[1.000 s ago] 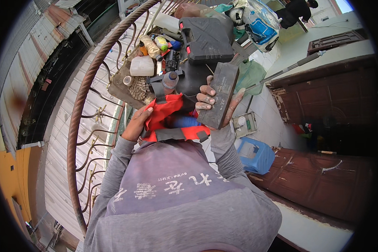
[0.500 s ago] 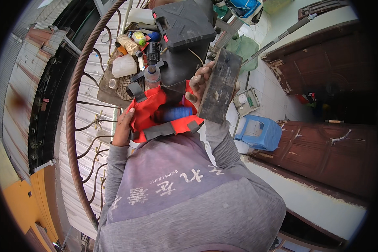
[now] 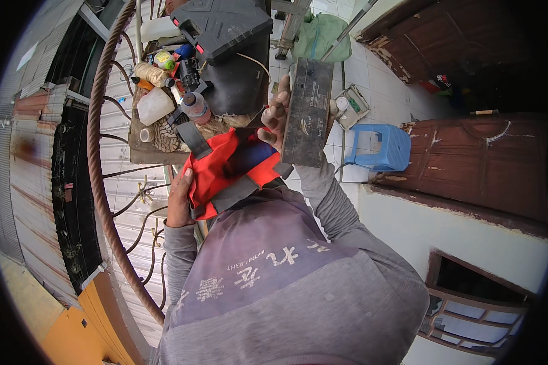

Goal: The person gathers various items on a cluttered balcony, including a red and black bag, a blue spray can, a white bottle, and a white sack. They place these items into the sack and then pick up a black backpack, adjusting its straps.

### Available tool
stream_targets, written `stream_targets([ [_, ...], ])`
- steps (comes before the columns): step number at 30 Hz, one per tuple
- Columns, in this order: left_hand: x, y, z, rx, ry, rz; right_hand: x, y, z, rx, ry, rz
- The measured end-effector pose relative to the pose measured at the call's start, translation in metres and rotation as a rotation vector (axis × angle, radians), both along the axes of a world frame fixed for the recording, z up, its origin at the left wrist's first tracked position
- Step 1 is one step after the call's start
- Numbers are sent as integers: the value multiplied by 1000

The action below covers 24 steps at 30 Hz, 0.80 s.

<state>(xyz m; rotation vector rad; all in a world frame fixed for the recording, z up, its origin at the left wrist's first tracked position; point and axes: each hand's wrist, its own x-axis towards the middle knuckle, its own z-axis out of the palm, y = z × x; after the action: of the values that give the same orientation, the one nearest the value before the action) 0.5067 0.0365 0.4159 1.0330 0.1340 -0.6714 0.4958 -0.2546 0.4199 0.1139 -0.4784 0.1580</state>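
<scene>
Red bag (image 3: 208, 169) is in front of your belly, near the cluttered table (image 3: 155, 157), and your left hand (image 3: 178, 199) is closed on its left edge with the thumb on top. Your right hand (image 3: 276, 123) holds the dark block (image 3: 309, 112) beside the bag's right end, with fingers half curled; how firmly they press, I cannot tell.

Grey shirt (image 3: 323, 304), faded purple chest panel (image 3: 274, 226), white lettering (image 3: 248, 278) on that panel, grey sleeves (image 3: 337, 207) either side of it, maybe kinda dusty.
</scene>
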Motion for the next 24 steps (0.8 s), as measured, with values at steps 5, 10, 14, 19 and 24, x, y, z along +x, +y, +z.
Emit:
stream_targets([
  [5,-22,-16,-2,-138,109,-352,-84,-39,-7,-159,707,-135],
  [10,-48,-64,12,-16,-124,-672,-177,-123,-87,8,1168,-325],
  [14,-79,-122,12,10,-186,-692,-260,-220,-149,-94,1329,-637],
  [19,-94,-203,7,197,-139,-740,-358,-418,-254,-149,1532,-696],
  [24,-125,-284,-5,163,97,-499,-440,-615,-383,-628,1948,-626],
])
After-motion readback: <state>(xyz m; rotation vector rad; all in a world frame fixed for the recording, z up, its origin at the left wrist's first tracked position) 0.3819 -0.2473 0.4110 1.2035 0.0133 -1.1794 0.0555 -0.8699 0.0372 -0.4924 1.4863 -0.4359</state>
